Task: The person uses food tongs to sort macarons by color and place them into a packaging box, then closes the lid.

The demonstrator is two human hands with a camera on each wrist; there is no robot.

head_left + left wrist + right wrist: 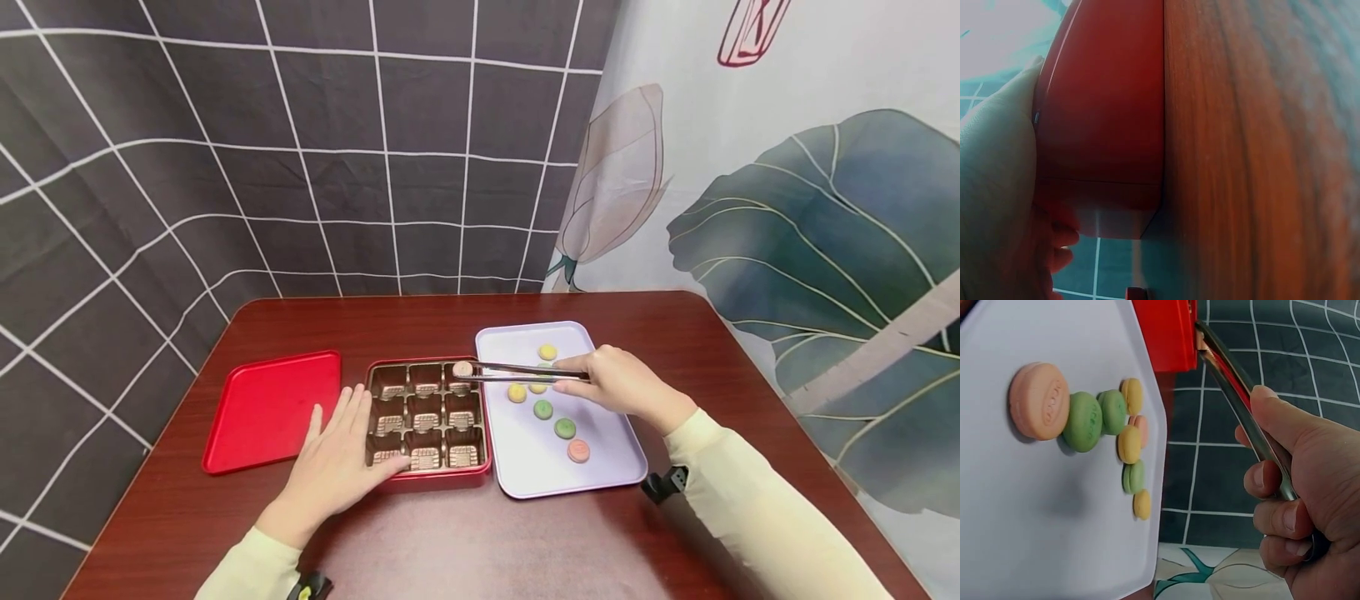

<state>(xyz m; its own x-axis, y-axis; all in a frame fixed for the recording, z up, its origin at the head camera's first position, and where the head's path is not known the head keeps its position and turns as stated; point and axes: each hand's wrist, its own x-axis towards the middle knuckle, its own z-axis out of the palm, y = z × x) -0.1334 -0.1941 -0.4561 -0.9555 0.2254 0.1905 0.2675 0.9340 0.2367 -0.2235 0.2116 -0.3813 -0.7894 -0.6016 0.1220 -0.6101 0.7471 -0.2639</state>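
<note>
Even, soft light fills the head view, and the bench (465,533) shows a pale sheen near its front edge, with faint shadows under the hands; the grid backdrop bows at the picture's edges. The left wrist view is blurred, overexposed at its top left. The right wrist view is sharper, with soft shadows beneath the sweets (1040,400).

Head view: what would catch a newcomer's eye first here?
Probably the metal tongs pinched in the right hand, carrying a pale round sweet above the back right compartment of the red compartment box at the table's middle. The left hand lies flat against the box's near left corner. Right of the box, a lilac tray holds yellow, green and pink sweets; the red lid lies left.
</note>
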